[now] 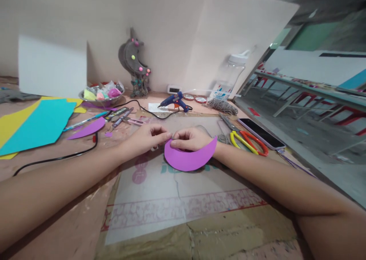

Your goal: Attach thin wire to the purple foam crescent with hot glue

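Observation:
A purple crescent-shaped paper cutout [190, 160] hangs from my right hand [193, 138], whose thumb and fingers pinch it near its left tip. Beside that tip, my left hand [153, 138] is closed, thumb against forefinger; whatever lies between them is too small to make out. The fingertips of both hands nearly meet. Grey yarn [223, 137] lies loosely just beyond my right hand. Beneath both hands is a printed white sheet [154, 187] on brown cardboard [228, 233].
Behind my hands stand a blue glue gun [175, 101], a decorated grey moon [130, 58] and a bowl [100, 100] of coloured packets. Scissors [243, 138], a phone [261, 133] and a bottle [228, 77] are at right. Coloured paper [40, 126] and a black cord [57, 158] lie left.

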Tool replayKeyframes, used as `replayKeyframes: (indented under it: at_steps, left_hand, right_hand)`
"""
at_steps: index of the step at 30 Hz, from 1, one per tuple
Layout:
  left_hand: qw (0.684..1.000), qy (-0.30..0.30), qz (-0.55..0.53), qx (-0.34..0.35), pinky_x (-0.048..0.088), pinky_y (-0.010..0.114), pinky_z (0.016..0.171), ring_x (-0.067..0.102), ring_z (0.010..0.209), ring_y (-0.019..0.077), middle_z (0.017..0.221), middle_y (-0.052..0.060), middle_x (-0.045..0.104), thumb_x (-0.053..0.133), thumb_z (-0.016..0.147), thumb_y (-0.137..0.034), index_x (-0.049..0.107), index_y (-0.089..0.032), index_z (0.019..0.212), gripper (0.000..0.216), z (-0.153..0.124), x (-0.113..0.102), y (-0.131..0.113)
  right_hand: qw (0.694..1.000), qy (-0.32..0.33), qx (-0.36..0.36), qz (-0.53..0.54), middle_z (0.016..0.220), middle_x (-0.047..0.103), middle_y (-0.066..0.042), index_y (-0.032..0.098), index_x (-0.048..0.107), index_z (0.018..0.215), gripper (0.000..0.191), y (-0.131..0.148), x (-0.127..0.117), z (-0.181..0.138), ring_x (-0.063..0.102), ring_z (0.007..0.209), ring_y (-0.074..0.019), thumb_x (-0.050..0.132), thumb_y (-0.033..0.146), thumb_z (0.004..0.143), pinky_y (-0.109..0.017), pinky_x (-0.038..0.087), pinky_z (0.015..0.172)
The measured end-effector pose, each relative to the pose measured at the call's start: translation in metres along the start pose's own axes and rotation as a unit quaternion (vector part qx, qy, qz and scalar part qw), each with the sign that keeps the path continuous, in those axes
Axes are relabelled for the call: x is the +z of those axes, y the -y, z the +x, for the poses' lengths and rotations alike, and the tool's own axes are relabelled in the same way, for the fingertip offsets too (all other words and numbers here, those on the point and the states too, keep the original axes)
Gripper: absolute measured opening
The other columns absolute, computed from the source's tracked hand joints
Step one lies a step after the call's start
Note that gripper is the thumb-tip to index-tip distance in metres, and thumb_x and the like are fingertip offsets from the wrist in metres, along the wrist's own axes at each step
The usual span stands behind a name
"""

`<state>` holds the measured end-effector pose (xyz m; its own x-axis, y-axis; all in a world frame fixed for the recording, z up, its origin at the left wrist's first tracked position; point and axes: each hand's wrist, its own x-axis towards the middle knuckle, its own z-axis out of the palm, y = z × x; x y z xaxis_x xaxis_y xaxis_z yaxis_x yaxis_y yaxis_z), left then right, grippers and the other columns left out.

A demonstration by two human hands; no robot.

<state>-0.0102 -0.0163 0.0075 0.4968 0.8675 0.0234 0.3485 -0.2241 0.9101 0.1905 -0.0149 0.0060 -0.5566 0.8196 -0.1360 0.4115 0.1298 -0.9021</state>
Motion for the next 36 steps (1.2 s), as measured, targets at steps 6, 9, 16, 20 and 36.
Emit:
replayKeyframes:
  at_steps: [6, 9, 16, 20, 36]
  left_hand:
    - [0.996, -0.017, -0.081, 0.024, 0.032, 0.019, 0.044, 0.041, 0.048, 0.0075, 0.058, -0.003, 0.046, 0.047, 0.088, -0.04, 0.048, -0.017, 0.069, 0.03, 0.003, 0.005, 0.005]
    - [0.991, -0.028, -0.123, 0.037, 0.034, 0.019, 0.046, 0.044, 0.051, 0.0084, 0.059, -0.003, 0.047, 0.044, 0.089, -0.041, 0.047, -0.018, 0.069, 0.031, 0.005, 0.006, 0.007]
    - [0.999, 0.014, 0.023, 0.033, 0.035, 0.02, 0.047, 0.047, 0.054, 0.009, 0.066, 0.0, 0.056, 0.054, 0.084, -0.042, 0.063, -0.014, 0.083, 0.029, 0.002, -0.001, 0.001]
    - [1.0, 0.013, 0.009, 0.011, 0.035, 0.019, 0.047, 0.048, 0.054, 0.0089, 0.064, -0.001, 0.055, 0.055, 0.082, -0.041, 0.063, -0.014, 0.08, 0.029, 0.003, -0.002, 0.003]
    - [0.999, -0.016, -0.038, -0.003, 0.033, 0.019, 0.045, 0.046, 0.049, 0.0083, 0.057, -0.003, 0.051, 0.057, 0.081, -0.041, 0.058, -0.015, 0.073, 0.027, 0.004, 0.0, 0.004]
  right_hand:
    - [1.0, 0.021, 0.002, 0.004, 0.058, 0.05, 0.005, 0.014, 0.056, 0.068, 0.03, 0.004, 0.0, -0.001, 0.041, 0.048, -0.0044, 0.065, 0.042, 0.073, -0.018, 0.03, 0.045]
    - [1.0, 0.023, -0.002, 0.005, 0.057, 0.049, 0.005, 0.014, 0.056, 0.069, 0.029, 0.002, 0.0, 0.0, 0.041, 0.048, -0.0045, 0.064, 0.042, 0.074, -0.019, 0.03, 0.045]
    - [0.999, 0.015, -0.014, -0.032, 0.058, 0.05, 0.004, 0.015, 0.058, 0.069, 0.027, 0.002, 0.0, 0.001, 0.042, 0.05, -0.0052, 0.063, 0.04, 0.075, -0.019, 0.032, 0.047]
    - [1.0, 0.008, -0.013, -0.013, 0.059, 0.052, 0.004, 0.014, 0.058, 0.071, 0.029, 0.002, 0.003, 0.0, 0.043, 0.051, -0.0053, 0.063, 0.042, 0.074, -0.019, 0.033, 0.047]
    - [0.98, -0.101, -0.066, 0.16, 0.055, 0.053, 0.006, 0.016, 0.056, 0.075, 0.031, -0.004, 0.011, 0.004, 0.044, 0.049, -0.0055, 0.072, 0.041, 0.064, -0.02, 0.033, 0.046]
